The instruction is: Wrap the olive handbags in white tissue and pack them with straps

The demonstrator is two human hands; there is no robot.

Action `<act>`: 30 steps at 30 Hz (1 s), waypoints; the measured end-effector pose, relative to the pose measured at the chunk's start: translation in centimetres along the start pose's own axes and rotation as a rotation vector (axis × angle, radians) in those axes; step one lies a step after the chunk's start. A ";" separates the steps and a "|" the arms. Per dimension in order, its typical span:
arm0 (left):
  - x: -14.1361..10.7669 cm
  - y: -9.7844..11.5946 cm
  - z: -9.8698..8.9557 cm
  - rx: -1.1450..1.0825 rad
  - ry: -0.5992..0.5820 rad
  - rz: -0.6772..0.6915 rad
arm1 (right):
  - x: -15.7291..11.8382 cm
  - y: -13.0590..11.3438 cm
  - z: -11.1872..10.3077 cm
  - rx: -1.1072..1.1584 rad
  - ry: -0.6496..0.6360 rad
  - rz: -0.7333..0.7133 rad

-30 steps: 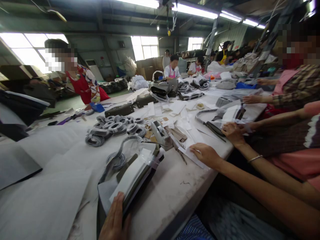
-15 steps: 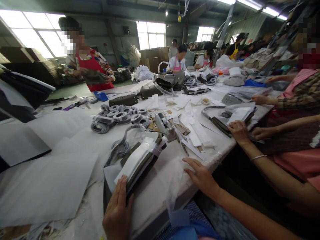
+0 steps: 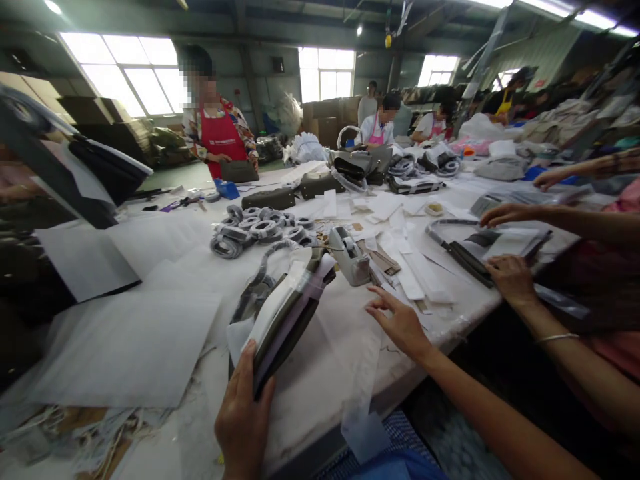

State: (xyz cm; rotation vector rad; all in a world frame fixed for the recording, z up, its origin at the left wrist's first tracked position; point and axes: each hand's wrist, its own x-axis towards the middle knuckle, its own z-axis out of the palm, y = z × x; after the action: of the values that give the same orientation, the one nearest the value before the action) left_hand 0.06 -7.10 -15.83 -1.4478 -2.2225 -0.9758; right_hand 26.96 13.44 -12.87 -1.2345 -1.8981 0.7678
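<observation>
My left hand (image 3: 245, 413) grips the near end of a dark olive handbag (image 3: 290, 320), with its thumb on the near side and fingers over the top. White paper and clear wrap cover part of the bag, and its wrapped strap (image 3: 267, 260) loops up behind. Over the table, my right hand (image 3: 400, 327) is empty, its fingers apart and pointing toward a grey tape dispenser (image 3: 353, 260) without touching it. A clear plastic sleeve (image 3: 363, 393) hangs over the table edge below my right hand.
Several wrapped strap coils (image 3: 265, 230) lie beyond the bag. White sheets (image 3: 135, 333) spread at left; paper strips (image 3: 420, 273) lie right of the dispenser. A co-worker's hands (image 3: 513, 277) handle another handbag (image 3: 470, 257) at right. A person in a red apron (image 3: 223, 140) stands across.
My right hand has moved forward, closer to the tape dispenser. The handbag in my left hand is tipped up a little more. The view has turned left, and the person across has lowered a bag.
</observation>
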 end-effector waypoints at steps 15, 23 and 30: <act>0.1 -0.8 -0.6 -0.107 0.070 -0.123 | 7.9 -3.1 15.6 0.358 -0.358 -0.221; 1.0 0.0 -0.6 -0.097 0.074 -0.124 | -0.2 -1.3 6.3 -0.241 -0.633 -0.622; 3.1 3.0 -1.6 -0.061 0.139 -0.043 | -4.3 -3.4 10.3 -0.362 -0.653 -0.520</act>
State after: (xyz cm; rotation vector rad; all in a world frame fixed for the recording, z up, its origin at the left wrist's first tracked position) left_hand 1.25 -5.33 -11.79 -1.3194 -2.1490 -1.1314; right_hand 17.98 7.29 -16.97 -0.6424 -2.8354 0.5913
